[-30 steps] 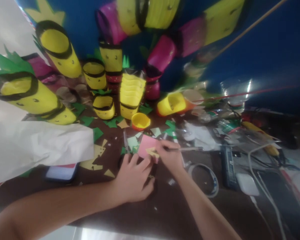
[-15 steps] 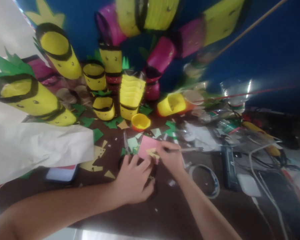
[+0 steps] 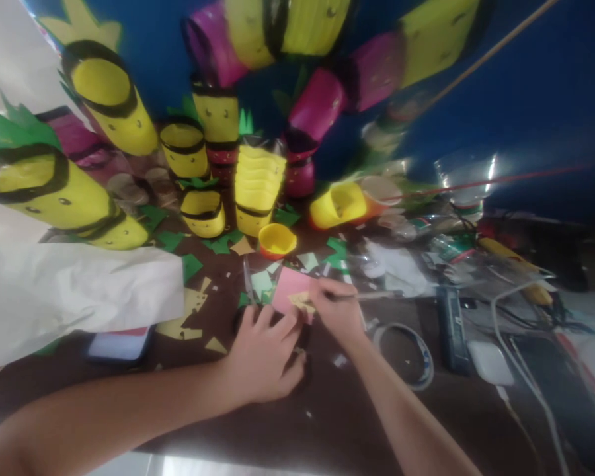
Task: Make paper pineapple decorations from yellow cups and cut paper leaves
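On a brown table (image 3: 337, 420), a pen (image 3: 379, 295) is clamped in the R hand (image 3: 336, 309), tip hidden, at a yellow scrap (image 3: 298, 299) on pink paper (image 3: 292, 280). L hand (image 3: 262, 354) is set alongside; its grip can't be told. Scrap is best pinned flat w/ L fingertips & pen kept steady, pressure light.
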A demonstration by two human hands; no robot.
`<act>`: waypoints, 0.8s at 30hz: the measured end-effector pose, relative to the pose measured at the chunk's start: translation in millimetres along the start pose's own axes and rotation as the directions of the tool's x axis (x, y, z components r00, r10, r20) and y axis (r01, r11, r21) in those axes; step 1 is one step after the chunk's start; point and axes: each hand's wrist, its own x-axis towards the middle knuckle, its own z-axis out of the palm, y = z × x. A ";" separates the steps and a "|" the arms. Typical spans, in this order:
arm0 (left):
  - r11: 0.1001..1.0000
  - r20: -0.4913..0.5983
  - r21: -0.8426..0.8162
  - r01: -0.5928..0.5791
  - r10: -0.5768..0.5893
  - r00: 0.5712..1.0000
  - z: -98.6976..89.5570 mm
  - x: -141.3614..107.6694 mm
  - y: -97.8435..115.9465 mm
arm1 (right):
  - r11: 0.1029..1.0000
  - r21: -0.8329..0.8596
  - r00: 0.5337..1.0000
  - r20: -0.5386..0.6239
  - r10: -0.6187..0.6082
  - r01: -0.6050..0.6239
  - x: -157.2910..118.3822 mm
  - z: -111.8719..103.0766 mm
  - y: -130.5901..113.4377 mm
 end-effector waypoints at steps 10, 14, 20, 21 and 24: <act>1.000 -0.008 0.019 -0.006 0.006 1.000 0.1 0.7 -0.5 | 0.999 0.012 0.996 -0.085 0.033 -0.032 -0.7 0.9 0.0; 1.000 -0.007 0.024 -0.001 0.001 1.000 -0.7 1.0 -0.6 | 0.999 0.014 0.995 -0.081 0.050 -0.049 0.2 0.6 -1.1; 0.999 -0.011 0.030 -0.010 0.011 1.000 -0.9 0.7 -0.4 | 0.997 0.039 0.996 -0.065 0.066 -0.063 0.8 -0.3 -1.9; 1.000 -0.008 0.031 -0.005 0.006 1.000 -0.5 0.5 -0.2 | 0.997 0.046 0.996 -0.063 0.069 -0.066 0.8 -0.4 -1.5; 1.000 0.012 0.028 0.005 -0.005 1.000 0.9 -0.2 0.2 | 0.996 0.062 0.996 -0.053 0.069 -0.065 0.5 0.0 -0.5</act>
